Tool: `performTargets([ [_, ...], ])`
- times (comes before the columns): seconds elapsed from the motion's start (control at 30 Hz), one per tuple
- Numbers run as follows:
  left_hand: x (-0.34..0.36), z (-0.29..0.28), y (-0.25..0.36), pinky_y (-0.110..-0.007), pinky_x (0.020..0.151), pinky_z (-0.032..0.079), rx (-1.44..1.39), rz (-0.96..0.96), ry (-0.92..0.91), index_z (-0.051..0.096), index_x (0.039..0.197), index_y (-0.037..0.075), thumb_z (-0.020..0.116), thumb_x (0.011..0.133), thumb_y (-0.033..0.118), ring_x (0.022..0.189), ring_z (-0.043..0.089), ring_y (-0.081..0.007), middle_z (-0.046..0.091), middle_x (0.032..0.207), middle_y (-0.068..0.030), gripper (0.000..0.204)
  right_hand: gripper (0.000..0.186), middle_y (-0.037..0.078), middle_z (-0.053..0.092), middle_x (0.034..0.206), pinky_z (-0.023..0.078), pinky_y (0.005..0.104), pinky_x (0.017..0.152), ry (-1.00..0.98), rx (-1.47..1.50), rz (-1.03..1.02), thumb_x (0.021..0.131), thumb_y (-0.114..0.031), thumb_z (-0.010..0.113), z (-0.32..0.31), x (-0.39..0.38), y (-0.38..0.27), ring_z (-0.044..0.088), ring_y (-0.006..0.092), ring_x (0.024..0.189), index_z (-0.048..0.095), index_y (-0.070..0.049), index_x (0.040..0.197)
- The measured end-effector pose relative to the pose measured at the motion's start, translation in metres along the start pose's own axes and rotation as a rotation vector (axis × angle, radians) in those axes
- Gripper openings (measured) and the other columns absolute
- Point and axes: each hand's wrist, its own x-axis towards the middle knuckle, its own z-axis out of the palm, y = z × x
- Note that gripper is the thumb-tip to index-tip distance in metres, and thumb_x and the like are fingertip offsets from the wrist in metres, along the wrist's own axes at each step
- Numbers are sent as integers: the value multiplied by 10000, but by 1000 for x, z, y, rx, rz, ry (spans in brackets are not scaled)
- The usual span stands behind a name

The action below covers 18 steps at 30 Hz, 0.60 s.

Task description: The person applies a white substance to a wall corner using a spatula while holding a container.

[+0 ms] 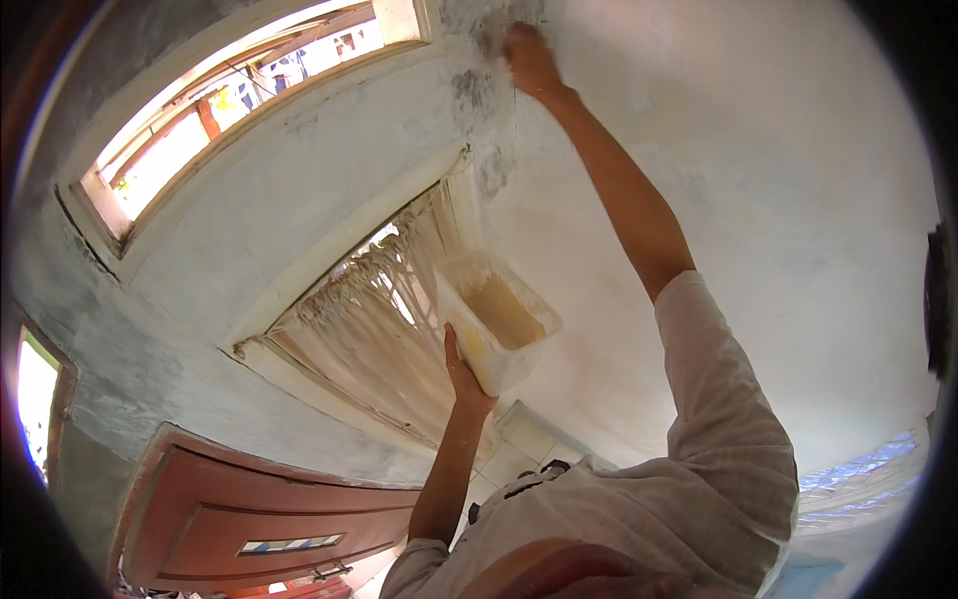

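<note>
**Bracing low, reaching high**

Gripping a white rectangular plastic tub (487, 361) at mid-view, the bare left hand (467, 384) runs its thumb up one side, its other fingers mostly hidden. Pale beige material (499, 307) lies inside; holding the mouth nearly level should limit spills. Up and to the right, the bare right hand (531, 62) is blurred beside dark grey blotches (469, 92); I cannot tell whether it pinches anything or touches the surface. Short, even strokes without overstretching would probably serve best there.

At far left, a narrow bright window (35, 399) adjoins a mottled grey-white plaster wall (329, 140). Next come a red-brown panelled door (180, 519) below and a long, pale-framed window opening (165, 170) above. A gathered beige cloth curtain (364, 334) hangs behind the tub. Rightward spreads a smoother off-white wall (788, 220), faintly smudged, ending near a dark upright object (936, 299), too cropped to identify.
</note>
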Motion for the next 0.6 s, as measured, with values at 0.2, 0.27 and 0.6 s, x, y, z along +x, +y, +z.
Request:
performTargets([
  [0.2, -26, -15, 15, -495, 1029, 530, -33, 27, 87, 426, 1532, 205, 492, 986, 662, 1292, 580, -291, 561, 1435, -57, 715, 398, 224, 592, 1144, 588, 459, 864, -138, 254, -52, 934, -93, 590, -26, -48, -169, 618, 398, 1029, 533, 15, 1312],
  [0.27, -31, -15, 13, -496, 1034, 527, -44, 20, 103, 425, 1533, 203, 496, 984, 663, 1297, 576, -294, 560, 1436, -58, 720, 293, 189, 605, 1203, 606, 480, 810, 122, 242, -259, 946, -166, 571, -29, -56, -149, 651, 396, 1067, 567, -16, 1198],
  [0.6, -44, -20, 14, -500, 1079, 492, -46, 54, 68, 444, 1527, 200, 489, 980, 674, 1322, 558, -295, 557, 1450, -59, 726, 198, 219, 602, 1031, 589, 506, 700, 101, 74, -6, 974, -144, 586, 9, -7, -134, 679, 444, 822, 547, -14, 1119],
])
